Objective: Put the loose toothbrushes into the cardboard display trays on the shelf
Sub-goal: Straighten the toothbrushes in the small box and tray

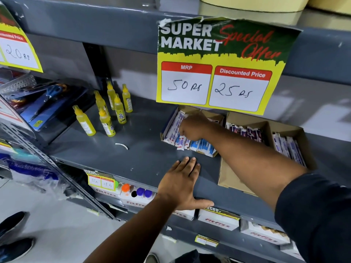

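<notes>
Right hand (190, 130) clenched on white-blue packaged toothbrushes (175, 130) in left brown cardboard tray (218, 117) | packs' long axes run front-to-back | left hand (180, 183) flat, released, on grey shelf (133, 149), farther off.

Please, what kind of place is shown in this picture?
Most likely a supermarket aisle. A price sign reading "Super Market Special Offer" hangs from a grey metal shelf, and the shelf holds glue bottles and a cardboard tray of packed toothbrushes.

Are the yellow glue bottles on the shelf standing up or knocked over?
Standing. All the yellow glue bottles sit on their bases on the shelf, caps up; none lies flat.
</notes>
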Motion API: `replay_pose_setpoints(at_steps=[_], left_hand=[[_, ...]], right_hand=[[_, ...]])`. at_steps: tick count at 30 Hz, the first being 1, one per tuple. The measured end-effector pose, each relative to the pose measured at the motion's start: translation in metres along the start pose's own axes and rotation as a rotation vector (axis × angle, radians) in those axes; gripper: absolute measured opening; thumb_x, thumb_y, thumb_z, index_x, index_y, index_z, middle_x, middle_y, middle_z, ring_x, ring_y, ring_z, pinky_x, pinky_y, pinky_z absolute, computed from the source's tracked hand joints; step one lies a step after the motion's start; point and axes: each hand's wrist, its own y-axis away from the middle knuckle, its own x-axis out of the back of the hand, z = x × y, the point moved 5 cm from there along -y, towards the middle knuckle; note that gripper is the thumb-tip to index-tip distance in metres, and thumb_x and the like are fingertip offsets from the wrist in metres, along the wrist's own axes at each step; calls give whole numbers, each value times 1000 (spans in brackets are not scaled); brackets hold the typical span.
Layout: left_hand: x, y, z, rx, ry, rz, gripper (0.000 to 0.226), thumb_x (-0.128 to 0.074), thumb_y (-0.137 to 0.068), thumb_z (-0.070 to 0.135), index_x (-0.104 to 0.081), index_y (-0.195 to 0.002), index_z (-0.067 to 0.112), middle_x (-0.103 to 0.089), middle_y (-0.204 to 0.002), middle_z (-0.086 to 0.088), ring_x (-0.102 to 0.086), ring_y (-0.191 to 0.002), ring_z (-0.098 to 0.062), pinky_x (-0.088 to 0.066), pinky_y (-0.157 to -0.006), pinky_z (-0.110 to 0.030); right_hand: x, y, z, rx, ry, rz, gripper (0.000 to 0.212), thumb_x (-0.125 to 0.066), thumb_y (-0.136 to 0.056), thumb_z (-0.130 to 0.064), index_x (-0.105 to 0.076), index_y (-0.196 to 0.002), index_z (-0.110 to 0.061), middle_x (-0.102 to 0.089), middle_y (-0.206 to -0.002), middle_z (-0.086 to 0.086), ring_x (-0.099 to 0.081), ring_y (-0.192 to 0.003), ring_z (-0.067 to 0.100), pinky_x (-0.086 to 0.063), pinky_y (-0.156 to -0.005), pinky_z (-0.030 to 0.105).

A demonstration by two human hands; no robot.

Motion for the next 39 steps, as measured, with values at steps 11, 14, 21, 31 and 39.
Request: replay_pose_setpoints(at_steps=[11,14,21,31,39], left_hand=[[1,3,2,-8,-7,7,121,-26,-69,95,-21,-152,7,-17,-162,-13,-10,-149,-26,-10,-122,-44],[4,4,3,-8,12,45,120,-28,-68,94,-27,-151,7,-24,-160,-14,-15,-148,-28,-13,-122,-44],[2,4,1,-10,36,58,120,-26,-67,95,-29,-151,9,-23,-160,-12,-15,-148,-27,-11,-122,-43],[-7,-1,-3,8,-11,38,124,-13,-64,100,-20,-153,15,-13,-163,-4,-6,-149,-21,5,-117,-36],[-3,1,-3,1,-41,6,121,-10,-67,99,-20,-153,14,-13,-163,-6,-7,-149,-22,1,-118,-36]], right_hand=[[-14,20,-42,-95,-21,-26,28,-49,-82,-7,-63,-104,-17,-64,-116,8,-45,-124,34,-11,-112,61],[-12,23,-41,-145,-42,38,25,-49,-84,-9,-64,-103,-17,-66,-114,7,-45,-121,34,-11,-111,61],[-7,58,-5,-282,-200,239,41,-51,-78,-11,-63,-116,-24,-64,-125,1,-51,-123,27,-27,-108,53],[-77,224,66,-564,-369,487,28,-52,-92,-31,-66,-116,-29,-62,-131,-8,-47,-130,20,-23,-107,61],[-131,281,43,-670,-277,354,48,-34,-96,-49,-46,-140,-33,-29,-159,-4,-15,-148,26,-9,-115,58]])
